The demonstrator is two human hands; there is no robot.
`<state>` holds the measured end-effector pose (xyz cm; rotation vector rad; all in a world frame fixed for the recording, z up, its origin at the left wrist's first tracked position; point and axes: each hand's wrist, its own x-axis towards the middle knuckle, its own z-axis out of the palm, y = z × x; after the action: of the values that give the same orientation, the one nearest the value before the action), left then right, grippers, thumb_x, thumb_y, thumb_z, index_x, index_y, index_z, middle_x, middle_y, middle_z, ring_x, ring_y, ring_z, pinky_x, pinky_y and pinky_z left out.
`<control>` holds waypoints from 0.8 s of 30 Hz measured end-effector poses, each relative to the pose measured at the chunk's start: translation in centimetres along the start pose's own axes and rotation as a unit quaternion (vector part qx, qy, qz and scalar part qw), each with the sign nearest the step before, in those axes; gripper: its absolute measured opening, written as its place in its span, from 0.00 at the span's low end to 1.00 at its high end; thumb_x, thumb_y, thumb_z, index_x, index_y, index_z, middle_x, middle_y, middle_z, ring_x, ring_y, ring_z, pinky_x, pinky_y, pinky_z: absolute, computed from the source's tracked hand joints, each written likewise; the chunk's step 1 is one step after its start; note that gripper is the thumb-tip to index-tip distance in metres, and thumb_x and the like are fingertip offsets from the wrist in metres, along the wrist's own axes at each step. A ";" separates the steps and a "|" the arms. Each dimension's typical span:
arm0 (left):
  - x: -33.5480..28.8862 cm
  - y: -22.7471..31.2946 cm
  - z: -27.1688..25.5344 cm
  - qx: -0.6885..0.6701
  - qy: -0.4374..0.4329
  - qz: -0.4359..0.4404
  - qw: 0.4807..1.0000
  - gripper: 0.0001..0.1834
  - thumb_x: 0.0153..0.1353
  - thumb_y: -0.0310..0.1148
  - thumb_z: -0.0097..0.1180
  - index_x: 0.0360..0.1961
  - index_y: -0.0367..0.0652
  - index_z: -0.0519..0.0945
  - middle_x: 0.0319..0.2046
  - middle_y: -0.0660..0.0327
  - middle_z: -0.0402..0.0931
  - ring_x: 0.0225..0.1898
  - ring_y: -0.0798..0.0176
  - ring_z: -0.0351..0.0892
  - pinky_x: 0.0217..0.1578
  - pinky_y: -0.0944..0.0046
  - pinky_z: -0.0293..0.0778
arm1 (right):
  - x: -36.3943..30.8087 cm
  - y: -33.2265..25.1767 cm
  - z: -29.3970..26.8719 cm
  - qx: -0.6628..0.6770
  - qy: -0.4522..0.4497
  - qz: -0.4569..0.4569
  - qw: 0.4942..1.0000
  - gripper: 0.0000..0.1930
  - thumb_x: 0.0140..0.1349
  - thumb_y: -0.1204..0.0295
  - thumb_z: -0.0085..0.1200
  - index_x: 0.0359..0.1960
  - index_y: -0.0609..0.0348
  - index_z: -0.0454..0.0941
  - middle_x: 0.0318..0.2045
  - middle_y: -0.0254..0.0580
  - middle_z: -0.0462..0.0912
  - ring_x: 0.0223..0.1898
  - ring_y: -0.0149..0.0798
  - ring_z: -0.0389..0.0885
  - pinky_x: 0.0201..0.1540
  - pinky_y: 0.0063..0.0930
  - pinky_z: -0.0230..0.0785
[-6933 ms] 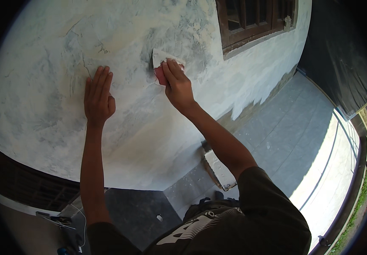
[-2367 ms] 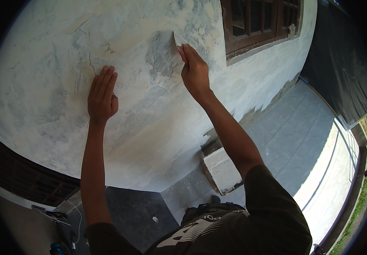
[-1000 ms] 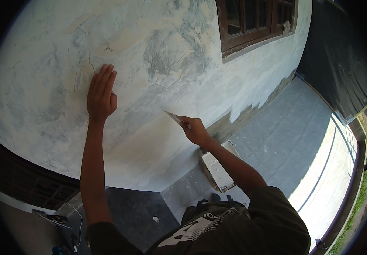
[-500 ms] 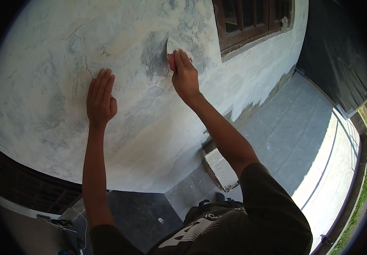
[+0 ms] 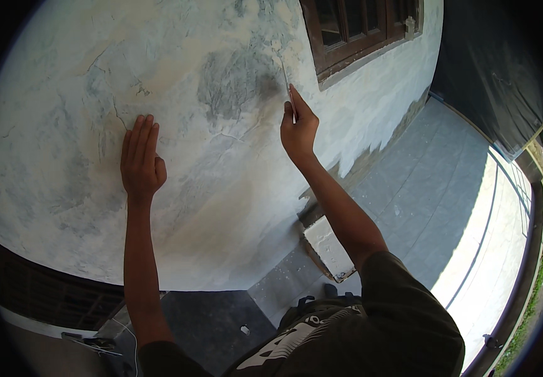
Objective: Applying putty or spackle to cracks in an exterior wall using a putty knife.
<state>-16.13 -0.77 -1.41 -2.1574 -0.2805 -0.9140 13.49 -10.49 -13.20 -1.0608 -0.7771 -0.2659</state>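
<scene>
1. Head view, left hand (image 5: pixel 141 160): laid on the wall (image 5: pixel 215 210), fingers straight and close together, thumb slightly out. Nothing held. Probably set flat there to steady the body while the other arm works.
2. Head view, right hand (image 5: pixel 299 129): closed round the scraper (image 5: pixel 286 74), thumb one side, fingers the other. Blade points up and away from the fingertips, seen nearly edge-on. Grip probably chosen to let the wrist set the blade's angle. Whether the edge touches the wall: cannot tell.
3. Round the left hand: thin crack (image 5: pixel 119 113) climbing from just beside the fingertips. Pale, streaky coating on all sides.
4. Round the right hand: rough grey patch (image 5: pixel 229 85) to its upper left; brown window (image 5: pixel 353 41) up and to its right, near, not touched.
5. Below the right hand: white-topped box (image 5: pixel 328 246) on the floor (image 5: pixel 403 188), partly behind the forearm. Close to the feet, presumably for easy reach. Contents unclear.
</scene>
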 end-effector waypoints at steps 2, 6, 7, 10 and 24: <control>0.4 0.2 0.3 -0.001 0.003 0.000 1.000 0.33 0.52 0.19 0.40 0.62 0.38 0.73 0.65 0.55 0.71 0.70 0.53 0.66 0.68 0.48 0.60 | 2.3 0.9 2.8 -0.080 -0.018 -0.117 0.990 0.25 0.60 0.89 0.46 0.62 0.74 0.68 0.56 0.65 0.77 0.59 0.58 0.77 0.62 0.41 0.69; 0.2 -0.1 0.2 0.011 0.000 0.001 1.000 0.32 0.52 0.19 0.40 0.62 0.38 0.73 0.65 0.55 0.71 0.69 0.52 0.66 0.68 0.48 0.60 | -4.1 -0.4 7.9 -0.160 -0.117 -0.151 0.968 0.33 0.56 0.90 0.47 0.67 0.76 0.56 0.70 0.70 0.54 0.72 0.68 0.53 0.70 0.54 0.56; 0.3 -0.2 -0.2 0.015 -0.001 0.002 1.000 0.32 0.52 0.19 0.40 0.62 0.38 0.73 0.65 0.55 0.71 0.70 0.52 0.66 0.68 0.48 0.60 | -6.5 -0.8 7.9 -0.149 -0.148 -0.161 0.964 0.33 0.56 0.90 0.47 0.67 0.76 0.57 0.71 0.68 0.53 0.72 0.67 0.52 0.69 0.54 0.56; -0.3 -0.4 0.0 0.012 -0.002 0.001 1.000 0.32 0.52 0.19 0.40 0.62 0.38 0.73 0.65 0.55 0.71 0.70 0.52 0.66 0.68 0.48 0.60 | -13.3 -1.8 4.6 -0.108 -0.287 -0.148 0.940 0.31 0.57 0.86 0.47 0.66 0.74 0.61 0.68 0.67 0.60 0.69 0.64 0.61 0.67 0.52 0.62; 0.1 -0.2 0.0 0.000 -0.007 0.007 1.000 0.32 0.53 0.18 0.39 0.63 0.36 0.72 0.66 0.53 0.70 0.70 0.50 0.64 0.69 0.46 0.57 | 0.8 1.3 -0.5 -0.038 -0.053 -0.054 0.996 0.16 0.65 0.83 0.50 0.54 0.67 0.79 0.41 0.59 0.85 0.40 0.47 0.87 0.43 0.32 0.77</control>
<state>-16.08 -0.66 -1.24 -2.1634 -0.2717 -0.8912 14.98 -10.22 -13.64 -1.1129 -0.9266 -0.3359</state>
